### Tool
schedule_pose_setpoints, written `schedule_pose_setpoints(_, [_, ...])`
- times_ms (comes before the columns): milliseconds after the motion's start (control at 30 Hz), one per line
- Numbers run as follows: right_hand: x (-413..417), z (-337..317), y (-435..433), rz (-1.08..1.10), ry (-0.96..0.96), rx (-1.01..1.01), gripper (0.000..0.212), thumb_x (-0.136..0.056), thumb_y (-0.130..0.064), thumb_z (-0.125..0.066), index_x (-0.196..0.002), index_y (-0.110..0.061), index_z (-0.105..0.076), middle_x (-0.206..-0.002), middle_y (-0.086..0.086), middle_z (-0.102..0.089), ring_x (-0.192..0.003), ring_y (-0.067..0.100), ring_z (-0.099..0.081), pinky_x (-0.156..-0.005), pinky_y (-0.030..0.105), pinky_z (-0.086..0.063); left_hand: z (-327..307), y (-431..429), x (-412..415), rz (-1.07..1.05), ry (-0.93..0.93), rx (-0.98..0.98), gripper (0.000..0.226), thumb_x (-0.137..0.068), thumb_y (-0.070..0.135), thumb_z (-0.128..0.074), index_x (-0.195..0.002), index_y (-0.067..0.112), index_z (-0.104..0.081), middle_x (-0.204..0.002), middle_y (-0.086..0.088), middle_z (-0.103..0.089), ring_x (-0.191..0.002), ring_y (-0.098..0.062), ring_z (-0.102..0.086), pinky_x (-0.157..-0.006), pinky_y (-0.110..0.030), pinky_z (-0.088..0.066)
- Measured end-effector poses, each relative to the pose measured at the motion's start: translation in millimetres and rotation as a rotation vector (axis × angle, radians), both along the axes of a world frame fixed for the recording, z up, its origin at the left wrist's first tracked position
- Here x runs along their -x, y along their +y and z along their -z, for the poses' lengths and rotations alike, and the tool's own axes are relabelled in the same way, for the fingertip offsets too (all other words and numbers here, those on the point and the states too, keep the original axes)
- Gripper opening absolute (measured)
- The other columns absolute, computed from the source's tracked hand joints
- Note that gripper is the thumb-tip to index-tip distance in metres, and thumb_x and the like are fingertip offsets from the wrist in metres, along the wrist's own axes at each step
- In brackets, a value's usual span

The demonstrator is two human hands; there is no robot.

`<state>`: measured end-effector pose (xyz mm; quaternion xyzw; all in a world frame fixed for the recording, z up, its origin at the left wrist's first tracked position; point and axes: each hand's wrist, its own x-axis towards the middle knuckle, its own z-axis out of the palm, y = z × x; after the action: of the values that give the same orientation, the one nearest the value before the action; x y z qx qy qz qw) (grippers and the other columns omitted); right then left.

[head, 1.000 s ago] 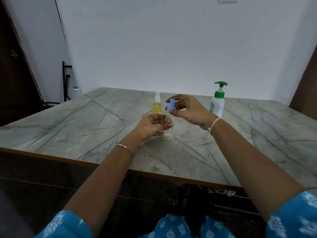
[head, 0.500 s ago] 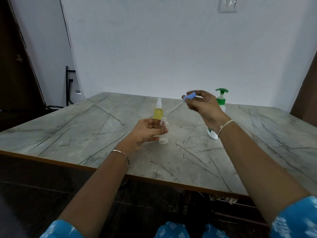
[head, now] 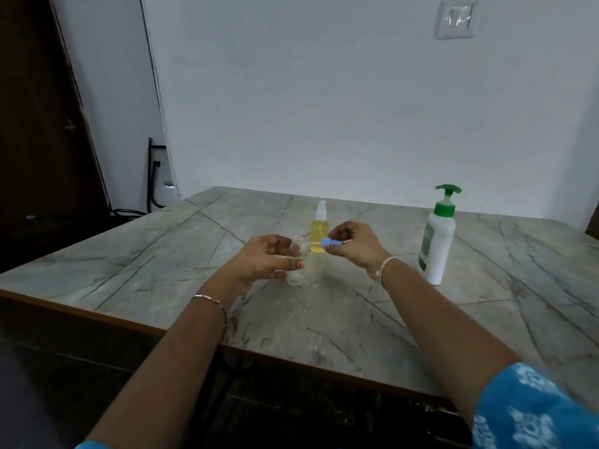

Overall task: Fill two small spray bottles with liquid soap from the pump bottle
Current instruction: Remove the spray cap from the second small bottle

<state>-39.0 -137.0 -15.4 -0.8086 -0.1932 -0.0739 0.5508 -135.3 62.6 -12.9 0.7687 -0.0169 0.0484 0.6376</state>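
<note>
Here the left hand wraps around an empty clear spray bottle, held upright above the middle of the table, its threaded neck open at the top. The right hand pinches the blue spray head, fingers closed narrowly on it; its thin dip tube lies almost level, pointing left toward the open neck, with the tip right at the mouth, whether just inside or just clear cannot be told. A second spray bottle, filled with yellow liquid and capped, stands just behind the hands. The pump bottle stands upright well to the right, toward the right edge, on the right hand's side and nearer to it. Filling likely calls for bringing the open neck, vertical in its long axis, under the pump spout, so the right hand would probably first need to set the spray head down.
</note>
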Motion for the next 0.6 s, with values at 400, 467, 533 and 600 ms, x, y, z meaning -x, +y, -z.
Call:
schedule_pose_setpoints(400, [-24, 20, 11, 0.111, 0.025, 0.095, 0.03, -0.066, -0.005, -0.087, -0.089, -0.007, -0.068, -0.081, 0.007, -0.067, -0.076, 0.018, -0.062, -0.067, 0.021, -0.046, 11, -1, -1, -0.015, -0.059, -0.001, 0.041, -0.069, -0.003, -0.081, -0.108, 0.003, -0.067, -0.098, -0.009, -0.073, -0.085, -0.015, -0.07, -0.077, -0.029, -0.059])
schedule_pose_setpoints(467, [-25, 22, 13, 0.128, 0.022, 0.097, 0.031, -0.065, -0.007, -0.088, -0.089, -0.007, -0.068, -0.08, 0.006, -0.067, -0.076, 0.017, -0.063, -0.068, 0.021, -0.047, 11, -1, -2, -0.016, -0.057, -0.006, 0.042, -0.069, -0.001, -0.082, -0.108, 0.004, -0.067, -0.098, -0.009, -0.074, -0.087, -0.017, -0.07, -0.079, -0.032, -0.059])
schedule_pose_setpoints(533, [-27, 24, 13, 0.146, 0.03, 0.11, 0.034, -0.064, -0.009, -0.09, -0.089, -0.007, -0.068, -0.079, 0.004, -0.067, -0.075, 0.015, -0.063, -0.069, 0.021, -0.048, 11, -1, -2, -0.014, -0.053, -0.015, 0.043, -0.069, 0.0, -0.083, -0.108, 0.006, -0.068, -0.099, -0.008, -0.074, -0.089, -0.018, -0.071, -0.079, -0.033, -0.059])
schedule_pose_setpoints(600, [-29, 25, 14, 0.163, 0.037, 0.123, 0.035, -0.063, -0.01, -0.09, -0.088, -0.008, -0.066, -0.078, 0.003, -0.067, -0.076, 0.015, -0.063, -0.071, 0.023, -0.048, 10, -1, -3, -0.014, -0.043, -0.017, 0.043, -0.069, 0.001, -0.083, -0.109, 0.005, -0.067, -0.1, -0.008, -0.074, -0.091, -0.018, -0.071, -0.081, -0.034, -0.059])
